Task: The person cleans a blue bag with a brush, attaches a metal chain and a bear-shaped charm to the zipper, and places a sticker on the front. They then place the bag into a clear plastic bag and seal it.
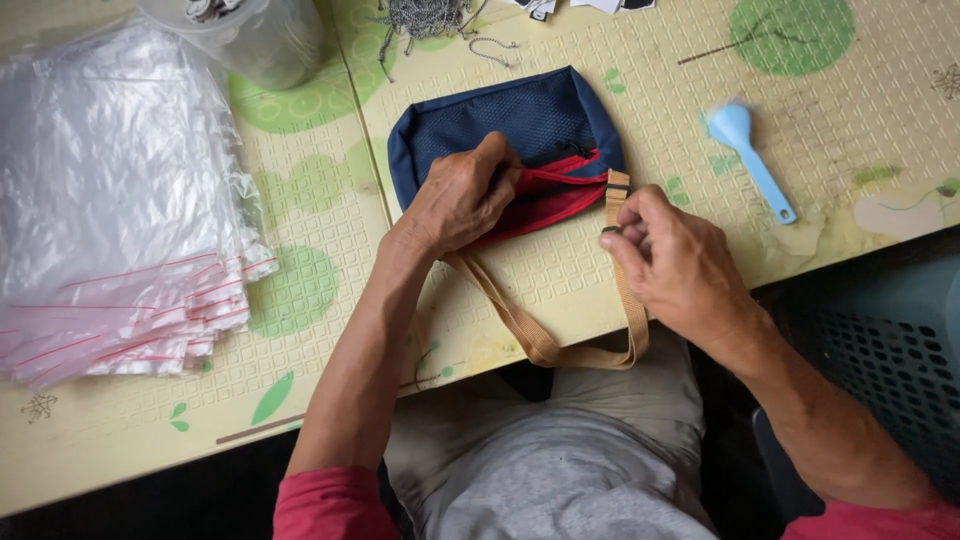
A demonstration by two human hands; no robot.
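A small navy blue pouch [520, 120] with a mesh front and a red zipped section lies on the yellow patterned mat [560, 290]. My left hand [462, 195] rests on the pouch, its fingers closed at the red zipper opening. My right hand [672, 262] pinches the tan strap [520, 325] near its buckle at the pouch's right edge. The strap loops down over the mat's front edge toward my lap.
A stack of clear zip bags with red seal lines [110, 210] lies at the left. A clear plastic tub [255, 35] stands at the back, with ball chains [430, 20] beside it. A light blue brush [748, 155] lies at the right. A dark perforated basket [880, 350] sits beside my right arm.
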